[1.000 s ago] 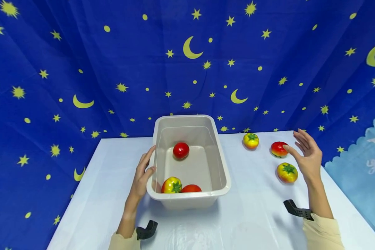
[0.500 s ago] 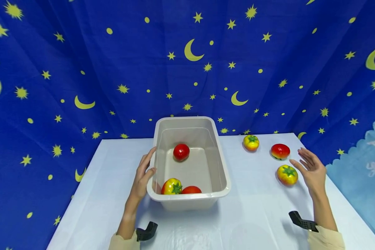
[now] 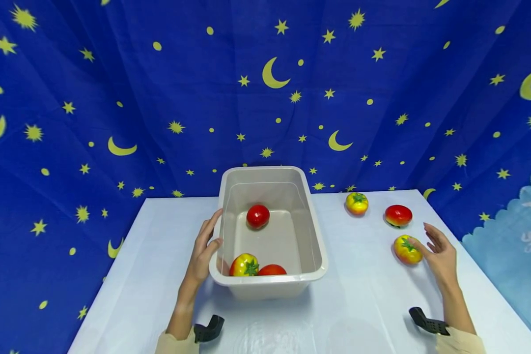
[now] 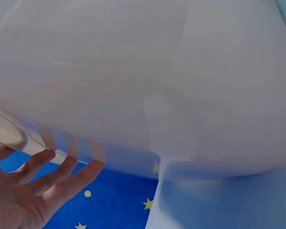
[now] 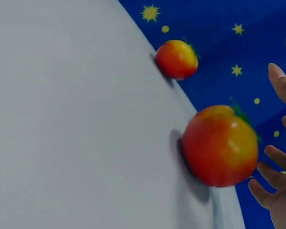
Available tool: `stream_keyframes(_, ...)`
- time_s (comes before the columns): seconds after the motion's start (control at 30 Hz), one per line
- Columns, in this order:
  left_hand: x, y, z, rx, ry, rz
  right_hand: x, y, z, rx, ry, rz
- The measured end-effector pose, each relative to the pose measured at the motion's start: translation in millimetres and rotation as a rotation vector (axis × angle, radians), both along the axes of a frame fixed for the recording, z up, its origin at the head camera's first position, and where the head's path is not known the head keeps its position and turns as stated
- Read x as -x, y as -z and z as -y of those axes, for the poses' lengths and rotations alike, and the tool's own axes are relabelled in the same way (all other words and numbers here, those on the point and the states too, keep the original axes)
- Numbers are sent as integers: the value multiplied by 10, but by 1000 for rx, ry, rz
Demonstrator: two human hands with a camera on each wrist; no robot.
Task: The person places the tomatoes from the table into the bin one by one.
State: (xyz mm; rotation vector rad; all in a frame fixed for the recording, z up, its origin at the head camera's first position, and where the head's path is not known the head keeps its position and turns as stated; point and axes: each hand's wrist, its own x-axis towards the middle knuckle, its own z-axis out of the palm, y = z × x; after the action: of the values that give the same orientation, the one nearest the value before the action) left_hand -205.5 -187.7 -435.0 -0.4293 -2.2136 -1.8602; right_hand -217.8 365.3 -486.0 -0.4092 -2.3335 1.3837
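In the head view my left hand (image 3: 203,250) rests at the left side of a grey plastic bin (image 3: 317,241). Its fingertips touch the outer wall in the left wrist view, thumb by the rim. My right hand (image 3: 442,263) is spread beside a yellow-red tomato (image 3: 407,250) with a green leafy top. The thumb overlaps this tomato in the head view; a gap shows between fingers and the nearer tomato (image 5: 221,148) in the right wrist view. Inside the bin lie a red tomato (image 3: 258,217), a yellow-red tomato (image 3: 244,265) and a partly hidden red one (image 3: 272,270).
Farther back on the white table (image 3: 353,295) sit a red tomato (image 3: 398,216) and another yellow-red tomato (image 3: 356,203). Behind the table hangs a blue curtain (image 3: 230,108) with stars and moons. A light blue cloth (image 3: 513,250) hangs at the right.
My right hand has moved from beside the red tomato toward me, to the nearer yellow-red tomato. The left hand and bin have stayed in place.
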Motion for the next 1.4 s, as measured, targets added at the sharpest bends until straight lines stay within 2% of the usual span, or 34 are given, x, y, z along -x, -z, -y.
stream_keyframes(0.2, -9, -12, 2, 0, -1, -3, -8, 76, -21, -33, -35, 86)
stream_keyframes(0.5, -10, -1, -6, 2, 1, 7, 9, 171, -9, 23, -51, 190)
stream_keyframes(0.7, -13, -2, -7, 1, 3, 9, 0, 184, 6, -25, -96, 220)
stream_keyframes(0.9, -14, -12, -5, 8, 4, 12, 0, 181, -14, -34, -135, 292)
stream_keyframes(1.07, -22, -21, -1, 14, 3, 12, -11, 178, -17, -16, -146, 305)
stream_keyframes(1.4, -11, -16, -12, -1, 0, 16, 1, 168, 32, 34, -112, 307)
